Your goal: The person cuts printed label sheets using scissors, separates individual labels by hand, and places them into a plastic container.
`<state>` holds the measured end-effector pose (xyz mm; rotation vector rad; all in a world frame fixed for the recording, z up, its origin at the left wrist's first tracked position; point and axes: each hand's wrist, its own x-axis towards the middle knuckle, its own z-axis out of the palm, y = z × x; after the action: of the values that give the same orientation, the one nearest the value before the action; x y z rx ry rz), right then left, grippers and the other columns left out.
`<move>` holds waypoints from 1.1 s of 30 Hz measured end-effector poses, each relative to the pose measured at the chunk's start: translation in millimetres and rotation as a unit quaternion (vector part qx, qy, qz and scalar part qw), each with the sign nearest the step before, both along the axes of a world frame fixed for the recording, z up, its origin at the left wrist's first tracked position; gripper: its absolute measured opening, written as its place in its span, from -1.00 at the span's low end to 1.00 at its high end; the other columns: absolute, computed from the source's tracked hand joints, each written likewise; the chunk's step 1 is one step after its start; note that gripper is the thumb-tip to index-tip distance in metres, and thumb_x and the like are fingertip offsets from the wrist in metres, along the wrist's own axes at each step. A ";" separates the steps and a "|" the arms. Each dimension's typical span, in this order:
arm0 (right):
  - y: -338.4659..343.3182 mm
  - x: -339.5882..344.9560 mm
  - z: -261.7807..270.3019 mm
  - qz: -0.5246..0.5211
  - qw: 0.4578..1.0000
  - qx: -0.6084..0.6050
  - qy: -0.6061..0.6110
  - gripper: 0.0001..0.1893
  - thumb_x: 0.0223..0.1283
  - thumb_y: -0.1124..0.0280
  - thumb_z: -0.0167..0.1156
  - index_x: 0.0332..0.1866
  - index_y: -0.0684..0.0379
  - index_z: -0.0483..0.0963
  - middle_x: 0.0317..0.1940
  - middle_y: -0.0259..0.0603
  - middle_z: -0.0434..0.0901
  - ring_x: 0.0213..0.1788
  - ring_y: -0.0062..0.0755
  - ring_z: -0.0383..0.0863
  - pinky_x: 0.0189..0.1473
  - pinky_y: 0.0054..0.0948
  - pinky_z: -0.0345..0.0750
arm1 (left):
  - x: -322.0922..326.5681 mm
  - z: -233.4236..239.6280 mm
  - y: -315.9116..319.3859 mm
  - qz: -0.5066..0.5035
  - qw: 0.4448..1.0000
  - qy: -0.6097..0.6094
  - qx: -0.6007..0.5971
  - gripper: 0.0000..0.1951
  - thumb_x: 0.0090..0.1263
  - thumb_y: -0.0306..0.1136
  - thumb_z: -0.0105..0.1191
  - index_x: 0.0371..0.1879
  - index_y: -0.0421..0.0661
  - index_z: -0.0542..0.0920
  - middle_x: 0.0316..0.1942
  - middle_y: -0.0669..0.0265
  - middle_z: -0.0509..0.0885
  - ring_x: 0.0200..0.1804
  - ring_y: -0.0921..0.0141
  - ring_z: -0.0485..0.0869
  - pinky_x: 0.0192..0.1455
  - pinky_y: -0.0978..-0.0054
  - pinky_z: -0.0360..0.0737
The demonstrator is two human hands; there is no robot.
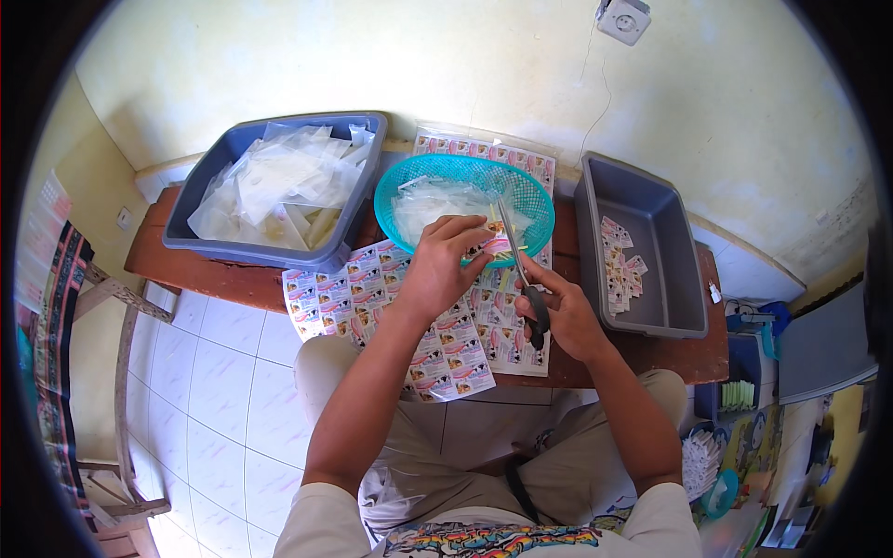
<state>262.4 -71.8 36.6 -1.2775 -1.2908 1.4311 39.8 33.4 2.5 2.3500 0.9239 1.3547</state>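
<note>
My left hand [450,261] holds a small printed label piece [497,243] over the near rim of a turquoise plastic basket [391,174]. In my right hand [564,307] is a pair of scissors [515,251] with black handles, its blades pointing away from me beside the label piece. Clear plastic scraps [432,202] lie in the basket. Below my hands, printed label sheets [446,363] overlap and hang past the bench's near edge. Whether the blades touch the label is hard to tell.
A grey tub [349,244] heaped with translucent plastic bags stands at the left of the brown wooden bench [160,268]. On the right, another grey tub [652,258] holds cut labels [619,275]. More label sheets [534,164] lie behind the basket, near the wall.
</note>
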 end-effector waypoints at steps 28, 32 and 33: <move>-69.3 23.5 -36.2 0.093 0.923 0.202 -0.315 -0.13 0.17 0.23 0.64 0.62 0.13 0.47 0.02 0.00 0.63 -0.08 -0.15 0.72 0.07 -0.25 0.69 | -32.1 -45.7 -69.9 0.081 0.995 0.032 -0.045 -0.67 0.24 -0.41 0.55 -0.01 -0.10 0.82 0.18 0.13 0.82 0.24 0.05 0.75 0.38 0.03 0.60; -75.2 28.1 -54.4 0.092 0.904 0.203 -0.365 -0.16 0.17 0.27 0.62 0.60 0.14 0.49 0.06 0.02 0.61 -0.01 -0.03 0.73 0.13 -0.19 0.67 | -28.7 -48.1 -76.8 0.095 0.995 0.027 -0.035 -0.67 0.24 -0.41 0.56 -0.01 -0.11 0.83 0.17 0.12 0.83 0.23 0.03 0.76 0.36 0.03 0.62; -75.9 27.7 -58.3 0.090 0.899 0.198 -0.381 -0.15 0.16 0.23 0.65 0.59 0.13 0.50 0.07 0.01 0.60 0.00 -0.02 0.73 0.15 -0.18 0.67 | -28.8 -48.4 -78.7 0.093 0.995 0.025 -0.037 -0.67 0.24 -0.41 0.55 -0.01 -0.11 0.83 0.17 0.12 0.83 0.23 0.03 0.76 0.35 0.02 0.63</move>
<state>290.1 -147.8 -21.8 -1.5084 -2.1343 0.6954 11.0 -45.3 -45.9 2.2982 1.2126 1.3082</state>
